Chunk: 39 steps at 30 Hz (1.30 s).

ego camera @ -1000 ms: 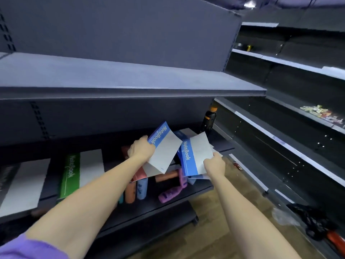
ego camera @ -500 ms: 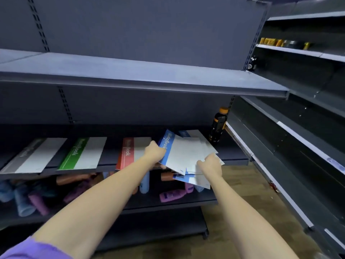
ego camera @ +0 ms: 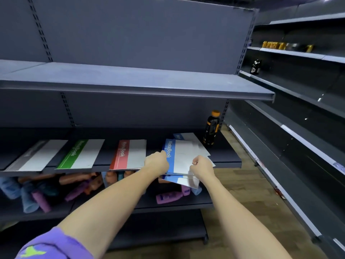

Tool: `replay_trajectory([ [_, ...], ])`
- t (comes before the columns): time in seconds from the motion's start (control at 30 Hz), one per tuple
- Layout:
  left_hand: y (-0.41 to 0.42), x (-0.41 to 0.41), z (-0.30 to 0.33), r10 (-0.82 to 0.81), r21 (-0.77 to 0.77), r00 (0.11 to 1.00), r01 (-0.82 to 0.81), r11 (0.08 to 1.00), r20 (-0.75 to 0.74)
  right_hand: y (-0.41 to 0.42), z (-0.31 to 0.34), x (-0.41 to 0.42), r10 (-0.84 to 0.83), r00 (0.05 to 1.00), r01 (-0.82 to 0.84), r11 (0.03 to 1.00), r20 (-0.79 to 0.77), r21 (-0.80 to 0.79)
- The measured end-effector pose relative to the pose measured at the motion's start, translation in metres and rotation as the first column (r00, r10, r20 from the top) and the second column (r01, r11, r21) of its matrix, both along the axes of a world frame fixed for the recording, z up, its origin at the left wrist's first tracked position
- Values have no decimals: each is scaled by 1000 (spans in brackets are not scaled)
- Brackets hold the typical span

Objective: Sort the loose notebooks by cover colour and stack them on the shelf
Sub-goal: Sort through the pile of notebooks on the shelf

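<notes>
Along the dark middle shelf (ego camera: 226, 162) lie notebooks by colour: a grey one (ego camera: 36, 156) at the left, then a green one (ego camera: 81, 154), then a red one (ego camera: 128, 154). At the right sits a loose pile of blue notebooks (ego camera: 183, 156), some edges overhanging the shelf front. My left hand (ego camera: 156, 162) grips the left edge of the top blue notebook. My right hand (ego camera: 202, 166) holds the near edge of the pile, fingers curled round it.
A dark bottle with an orange cap (ego camera: 211, 128) stands just behind the blue pile at the shelf's right end. The shelf below holds several lying bottles (ego camera: 169, 197). An upper shelf (ego camera: 130, 85) juts out overhead. Another shelving run (ego camera: 298, 128) stands to the right.
Both hands brought the two blue notebooks down together onto the blue pile on the shelf. The camera swung left and up, bringing the grey, green and red notebooks into fuller view.
</notes>
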<state>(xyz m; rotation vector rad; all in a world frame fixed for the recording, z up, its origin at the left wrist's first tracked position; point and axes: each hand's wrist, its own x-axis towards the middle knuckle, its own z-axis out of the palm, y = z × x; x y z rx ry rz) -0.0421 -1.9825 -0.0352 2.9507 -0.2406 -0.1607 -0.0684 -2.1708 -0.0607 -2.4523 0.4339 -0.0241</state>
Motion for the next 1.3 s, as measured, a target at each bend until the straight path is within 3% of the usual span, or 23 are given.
replay_trajectory([
  [0.13,42,-4,0,-42,-20,996,43,999,75,35,10,0,40,994,-36,998,98,-43],
  [0.33,141,-15,2,-14,7,994,13,1000,110,132,22,-2,225,963,-229,973,146,11],
  [0.53,268,-44,7,82,-62,989,-75,995,126,259,22,-8,393,916,-393,919,76,-25],
  [0.9,509,-123,-7,277,22,953,-282,959,122,515,2,-45,618,786,-615,785,24,-71],
  [1.3,706,-169,-18,503,38,858,-509,860,107,725,-6,-49,796,606,-789,599,-8,-137],
])
